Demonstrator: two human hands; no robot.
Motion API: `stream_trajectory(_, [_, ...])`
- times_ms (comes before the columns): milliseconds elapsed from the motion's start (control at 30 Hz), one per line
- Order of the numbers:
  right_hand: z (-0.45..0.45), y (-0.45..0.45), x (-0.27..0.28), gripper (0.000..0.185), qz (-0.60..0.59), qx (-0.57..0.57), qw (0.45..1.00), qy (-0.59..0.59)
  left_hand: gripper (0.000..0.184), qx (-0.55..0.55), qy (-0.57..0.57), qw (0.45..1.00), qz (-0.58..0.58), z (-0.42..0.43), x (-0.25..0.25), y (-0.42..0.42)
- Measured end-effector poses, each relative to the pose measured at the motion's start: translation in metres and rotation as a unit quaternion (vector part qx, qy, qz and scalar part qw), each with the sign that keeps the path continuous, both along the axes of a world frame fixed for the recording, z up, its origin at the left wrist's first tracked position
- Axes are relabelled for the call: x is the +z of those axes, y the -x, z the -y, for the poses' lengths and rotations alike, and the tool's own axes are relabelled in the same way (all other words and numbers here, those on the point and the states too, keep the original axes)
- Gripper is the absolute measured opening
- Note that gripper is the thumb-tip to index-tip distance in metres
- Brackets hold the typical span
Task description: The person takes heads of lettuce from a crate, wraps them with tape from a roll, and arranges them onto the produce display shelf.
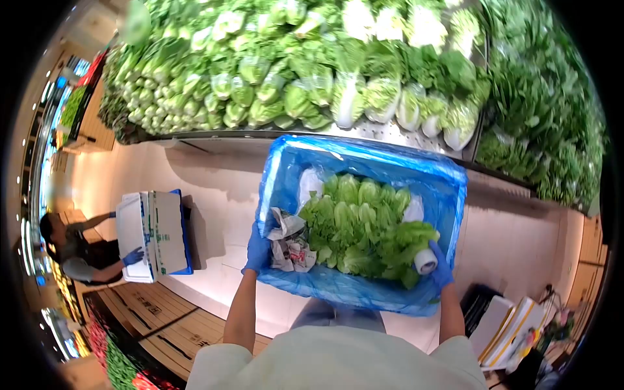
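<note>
A crate lined with blue plastic film (364, 300) is in front of my body, tilted slightly. Inside lie several heads of leafy green lettuce (354, 224), with crumpled printed paper (292, 250) at the left. My left hand (257, 250), in a blue glove, grips the crate's left side near the front corner. My right hand (443, 268), also gloved in blue, is closed at the right rim, its thumb inside. Against that thumb sits a white roll (426, 261), beside loose lettuce leaves. The fingers outside the crate are largely hidden.
A vegetable display with wrapped cabbages (348, 97) runs just beyond the crate, leafy greens (539, 97) at its right. A person (81, 253) at left handles white boxes (153, 234). White boxes (513, 328) stand at lower right; a wooden stand (146, 312) is lower left.
</note>
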State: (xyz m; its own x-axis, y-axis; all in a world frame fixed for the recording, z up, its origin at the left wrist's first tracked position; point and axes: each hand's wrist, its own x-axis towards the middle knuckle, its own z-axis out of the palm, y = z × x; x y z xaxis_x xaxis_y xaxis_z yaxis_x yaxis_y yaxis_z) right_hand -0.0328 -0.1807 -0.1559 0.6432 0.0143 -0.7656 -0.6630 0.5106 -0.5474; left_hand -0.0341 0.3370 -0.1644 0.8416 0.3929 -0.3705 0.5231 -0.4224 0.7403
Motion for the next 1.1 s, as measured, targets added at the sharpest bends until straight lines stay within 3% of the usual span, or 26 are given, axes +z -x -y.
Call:
stream_trajectory(133, [-0.009,-0.01,0.005,0.042,-0.04,-0.033,0.998,-0.032,0.06,-0.019,0.026,0.998,-0.052,0.013,0.034,-0.016])
stream_trajectory(233, [-0.016,0.0,-0.002,0.036,-0.026,-0.049,0.998,-0.002,0.069,-0.08,-0.039,0.99,-0.111,-0.012,0.005,-0.019])
stream_trajectory(300, [-0.04,0.002,0.03,0.037,0.002,-0.003,0.996,0.094,0.079,-0.14,-0.031,0.98,-0.137,-0.028,0.025,-0.03])
stream_trajectory(367, [-0.07,0.012,0.047,0.037,0.0,-0.043,0.991,0.13,0.083,-0.248,0.016,0.968,-0.038,-0.049,0.039,-0.045])
stream_trajectory(433, [-0.103,0.024,0.05,0.037,0.003,-0.085,0.982,0.172,0.077,-0.345,-0.236,0.908,0.007,-0.093,0.031,-0.067])
stream_trajectory(500, [-0.145,0.039,0.053,0.045,0.045,-0.058,0.959,0.275,0.059,-0.351,-0.277,0.891,0.08,-0.095,0.062,-0.108])
stream_trajectory(533, [-0.178,0.037,0.068,0.049,0.057,-0.07,0.949,0.303,0.059,-0.373,-0.265,0.886,0.078,-0.093,0.075,-0.124])
stream_trajectory(600, [-0.241,0.044,0.075,0.05,0.064,-0.111,0.927,0.351,0.042,-0.306,0.062,0.946,0.091,-0.074,0.093,-0.154])
stream_trajectory(667, [-0.295,0.049,0.088,0.051,0.067,-0.159,0.917,0.36,0.027,-0.428,0.105,0.893,0.089,-0.054,0.107,-0.17])
stream_trajectory(700, [-0.316,0.058,0.088,0.052,-0.007,-0.166,0.92,0.354,0.025,-0.471,0.143,0.867,0.07,-0.048,0.103,-0.175])
stream_trajectory(867, [-0.421,0.077,0.104,0.046,0.001,-0.36,0.878,0.315,0.026,-0.597,0.198,0.776,0.042,0.006,0.06,-0.181])
stream_trajectory(933, [-0.449,0.077,0.101,0.047,-0.002,-0.429,0.851,0.302,0.027,-0.574,0.23,0.781,-0.083,0.037,0.045,-0.185])
stream_trajectory(967, [-0.46,0.076,0.097,0.047,-0.003,-0.463,0.837,0.292,0.027,-0.588,0.232,0.77,-0.086,0.052,0.032,-0.185])
stream_trajectory(1033, [-0.477,0.069,0.09,0.049,-0.013,-0.515,0.804,0.297,0.031,-0.678,0.142,0.721,0.009,0.081,0.008,-0.183])
stream_trajectory(1100, [-0.49,0.069,0.081,0.05,-0.021,-0.555,0.78,0.288,0.03,-0.709,0.11,0.696,-0.015,0.107,-0.003,-0.18])
